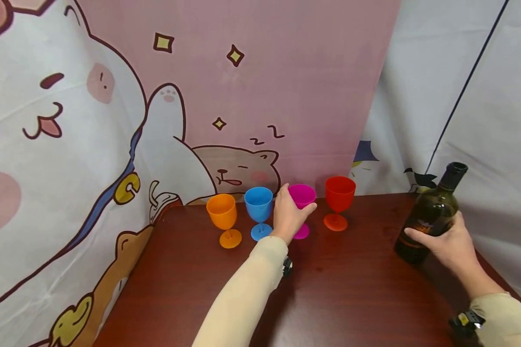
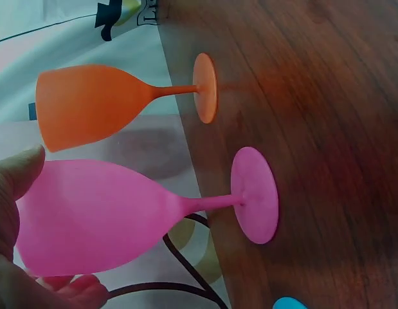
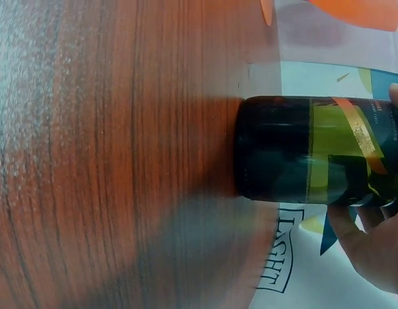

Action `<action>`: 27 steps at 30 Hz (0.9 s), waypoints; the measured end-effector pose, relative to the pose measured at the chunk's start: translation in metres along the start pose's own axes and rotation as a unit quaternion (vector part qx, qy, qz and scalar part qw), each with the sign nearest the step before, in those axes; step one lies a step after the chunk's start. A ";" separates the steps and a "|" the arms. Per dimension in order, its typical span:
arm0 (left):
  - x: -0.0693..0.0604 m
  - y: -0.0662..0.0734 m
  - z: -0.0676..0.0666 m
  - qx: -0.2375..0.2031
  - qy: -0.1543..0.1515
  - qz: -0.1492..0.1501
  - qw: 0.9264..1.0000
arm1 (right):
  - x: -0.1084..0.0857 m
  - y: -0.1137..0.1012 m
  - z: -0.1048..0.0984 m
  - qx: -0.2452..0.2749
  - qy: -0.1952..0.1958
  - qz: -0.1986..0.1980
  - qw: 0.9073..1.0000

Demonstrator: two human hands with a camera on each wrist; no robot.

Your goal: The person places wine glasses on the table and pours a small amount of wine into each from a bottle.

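Note:
My left hand (image 1: 288,215) holds the magenta plastic goblet (image 1: 302,195) by its bowl, thumb on one side and fingers on the other. In the left wrist view the goblet's (image 2: 99,215) stem and round foot show, with the foot at the tabletop. At the right, my right hand (image 1: 449,241) grips a dark green wine bottle (image 1: 434,207) round its body, neck upward. Its base (image 3: 269,149) is close to the wood in the right wrist view; whether they touch, I cannot tell.
An orange goblet (image 1: 223,212) and a blue goblet (image 1: 259,205) stand left of the magenta one, and a red goblet (image 1: 340,193) to its right. All are near the back edge of the brown wooden table (image 1: 347,289). A cartoon-printed cloth (image 1: 286,72) hangs behind.

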State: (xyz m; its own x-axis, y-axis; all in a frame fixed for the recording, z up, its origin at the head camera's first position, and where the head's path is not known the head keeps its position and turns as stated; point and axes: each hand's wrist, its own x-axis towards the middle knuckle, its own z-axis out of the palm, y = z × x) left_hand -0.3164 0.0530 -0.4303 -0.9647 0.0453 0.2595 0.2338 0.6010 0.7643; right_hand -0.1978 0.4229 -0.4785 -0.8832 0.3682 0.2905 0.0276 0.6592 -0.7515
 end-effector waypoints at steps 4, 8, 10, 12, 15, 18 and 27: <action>-0.004 -0.006 -0.003 0.003 -0.010 0.012 1.000 | 0.004 -0.003 -0.002 0.024 0.022 -0.031 0.999; -0.014 -0.008 -0.010 -0.009 -0.033 0.034 0.999 | 0.009 -0.016 -0.010 0.041 0.045 -0.023 0.998; -0.022 -0.008 -0.012 -0.017 -0.045 0.048 0.998 | 0.010 -0.024 -0.013 0.035 0.045 -0.011 0.998; -0.031 -0.007 -0.013 -0.023 -0.061 0.061 0.996 | 0.010 -0.028 -0.016 0.017 0.041 -0.002 0.999; -0.047 -0.006 -0.015 -0.034 -0.082 0.072 0.993 | 0.011 -0.032 -0.017 0.006 0.032 0.002 0.999; -0.063 -0.004 -0.020 -0.052 -0.097 0.065 0.992 | 0.012 -0.034 -0.016 0.000 0.032 0.005 0.999; -0.085 -0.003 -0.032 -0.061 -0.108 0.066 0.990 | 0.012 -0.041 -0.011 -0.016 0.058 0.015 0.998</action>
State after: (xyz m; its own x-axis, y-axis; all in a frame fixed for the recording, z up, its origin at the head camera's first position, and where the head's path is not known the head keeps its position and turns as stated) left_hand -0.2310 0.0221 -0.4362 -0.9248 0.2951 0.2400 0.3604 0.4780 0.8010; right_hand -0.2038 0.4079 -0.4380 -0.8222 0.4595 0.3360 0.0689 0.6663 -0.7425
